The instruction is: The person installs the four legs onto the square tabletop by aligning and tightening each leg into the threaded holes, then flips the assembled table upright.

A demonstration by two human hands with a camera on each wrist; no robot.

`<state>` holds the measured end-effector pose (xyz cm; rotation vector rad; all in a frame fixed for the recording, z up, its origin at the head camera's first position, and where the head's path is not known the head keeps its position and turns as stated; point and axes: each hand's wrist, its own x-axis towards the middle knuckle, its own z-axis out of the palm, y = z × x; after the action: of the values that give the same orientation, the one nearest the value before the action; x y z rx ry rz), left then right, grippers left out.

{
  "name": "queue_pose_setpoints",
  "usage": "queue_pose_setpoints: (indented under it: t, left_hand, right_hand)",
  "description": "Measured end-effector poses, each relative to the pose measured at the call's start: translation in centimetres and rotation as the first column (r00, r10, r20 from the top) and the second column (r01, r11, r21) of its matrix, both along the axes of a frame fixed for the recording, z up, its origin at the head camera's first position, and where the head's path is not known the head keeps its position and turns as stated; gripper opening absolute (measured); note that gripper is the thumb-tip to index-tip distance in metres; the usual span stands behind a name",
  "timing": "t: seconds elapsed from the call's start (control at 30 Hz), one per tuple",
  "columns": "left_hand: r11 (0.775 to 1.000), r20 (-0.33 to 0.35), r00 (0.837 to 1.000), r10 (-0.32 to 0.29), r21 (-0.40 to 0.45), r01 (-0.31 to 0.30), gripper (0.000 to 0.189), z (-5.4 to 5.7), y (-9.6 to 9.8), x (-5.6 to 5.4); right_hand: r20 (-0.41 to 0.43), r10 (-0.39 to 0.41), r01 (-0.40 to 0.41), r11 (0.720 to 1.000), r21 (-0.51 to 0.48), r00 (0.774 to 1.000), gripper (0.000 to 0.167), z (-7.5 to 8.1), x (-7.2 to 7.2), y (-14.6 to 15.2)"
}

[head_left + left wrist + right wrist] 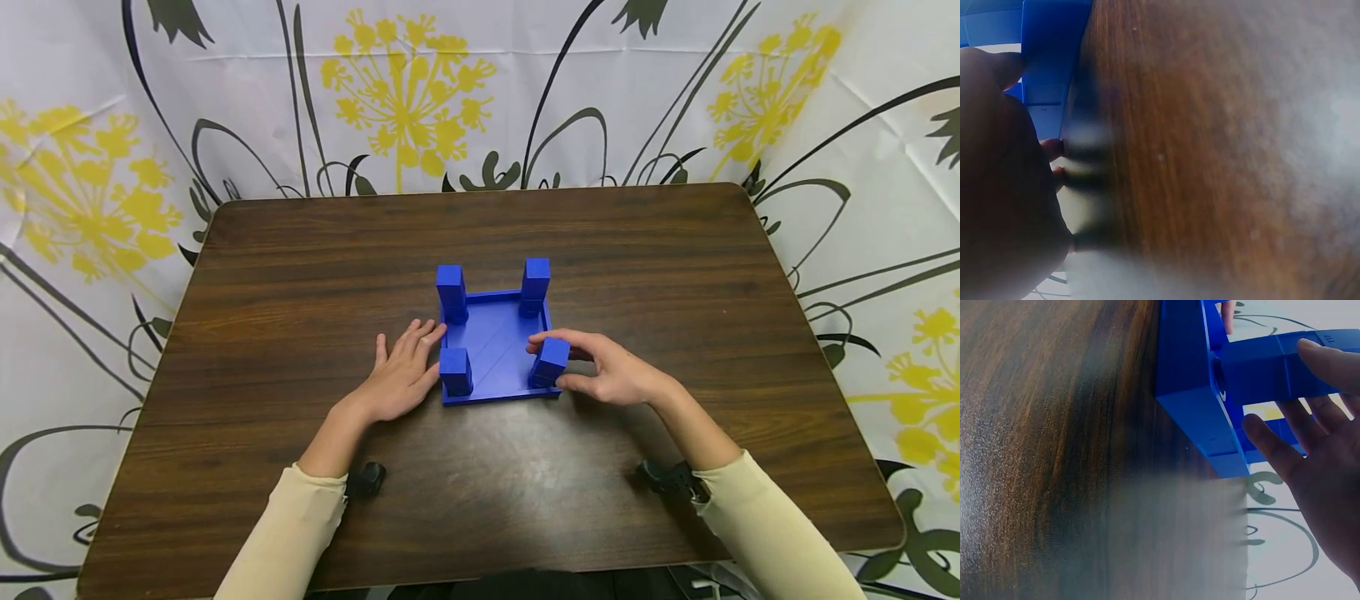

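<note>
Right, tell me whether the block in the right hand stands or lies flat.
Standing: in the head view, the block rises from the tray, square top uppermost. Slight lean: cannot tell.

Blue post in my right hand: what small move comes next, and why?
I'd probably use the right hand to ease the near-right post upright and square over its corner of the tray. In the head view it looks tilted and twisted, while the other three posts stand straighter and squarer.
</note>
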<state>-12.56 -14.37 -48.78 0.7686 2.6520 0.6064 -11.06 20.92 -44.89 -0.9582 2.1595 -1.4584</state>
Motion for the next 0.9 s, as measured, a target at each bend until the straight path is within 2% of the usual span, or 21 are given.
queue_pose_setpoints:
  t: [0.4, 0.6, 0.9]
  left_hand:
    - [1.000, -0.002, 1.000, 0.006, 0.007, -0.006, 0.064, -0.5, -0.1, -0.1]
    - [1.000, 0.011, 1.000, 0.006, 0.001, -0.006, 0.063, -0.6, -0.1, -0.2]
    - [1.000, 0.015, 1.000, 0.006, -0.004, -0.006, 0.062, -0.5, -0.1, -0.1]
  right_hand:
    - [-0.040, -0.070, 0.071, 0.997, 0.025, 0.997, 0.050, -0.1, 0.2, -0.4]
    - [-0.082, -0.149, 0.156, 0.985, 0.078, 0.985, 0.041, -0.2, 0.4, -0.6]
    - [-0.131, -0.214, 0.226, 0.971, 0.082, 0.968, 0.043, 0.2, 0.7, -1.4]
